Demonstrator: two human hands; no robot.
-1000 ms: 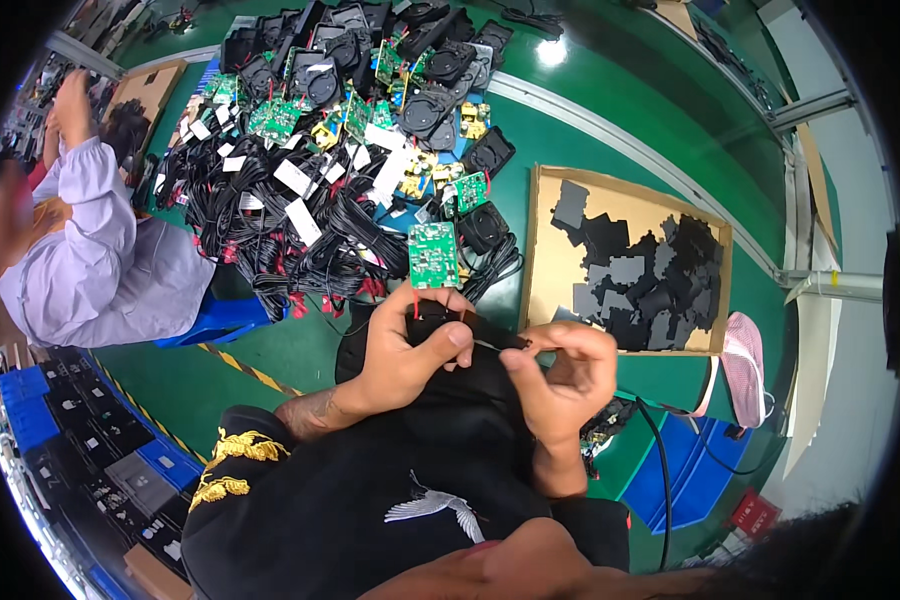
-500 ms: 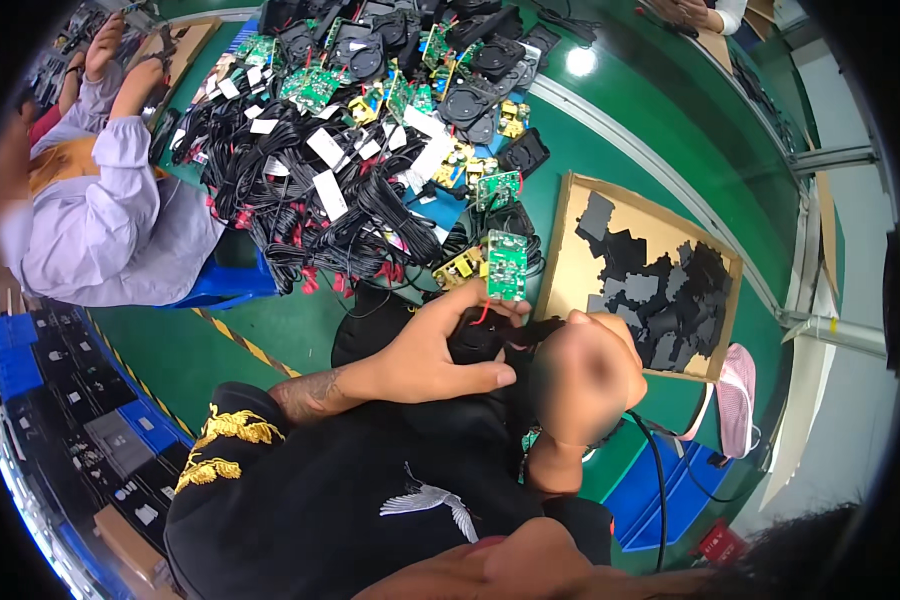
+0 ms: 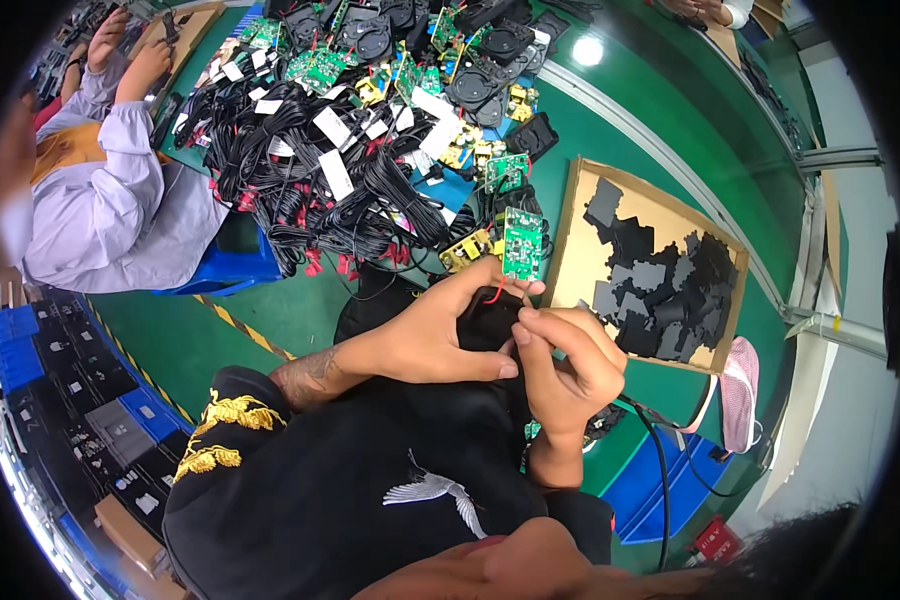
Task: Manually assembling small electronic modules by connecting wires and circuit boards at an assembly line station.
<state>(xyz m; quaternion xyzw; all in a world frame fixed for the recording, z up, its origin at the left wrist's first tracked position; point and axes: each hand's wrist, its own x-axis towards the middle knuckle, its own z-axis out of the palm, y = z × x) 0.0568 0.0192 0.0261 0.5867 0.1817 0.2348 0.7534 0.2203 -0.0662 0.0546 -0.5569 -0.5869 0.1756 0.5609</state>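
Note:
My left hand [image 3: 420, 335] is closed round a black plastic housing [image 3: 488, 325], its thumb along the near side and its fingers behind. A green circuit board [image 3: 523, 248] stands up at the far edge of the housing, with a short red wire [image 3: 493, 293] between them. At the housing's right side, my right hand [image 3: 575, 375] has thumb and forefinger pinched together close to the board's lower end. Whatever lies between those fingertips is too small to make out.
Beyond my hands lies a heap of black cables [image 3: 300, 180] with white labels, circuit boards and black housings. To the right, a cardboard tray [image 3: 567, 240] holds dark grey cut sheets [image 3: 660, 290]. Another person's sleeve [image 3: 90, 225] is at the left. A black cord [image 3: 663, 480] hangs lower right.
My right hand has gone from a blurred fist beside a dark piece to a fingertip pinch at the housing. The housing and board have shifted slightly away and right.

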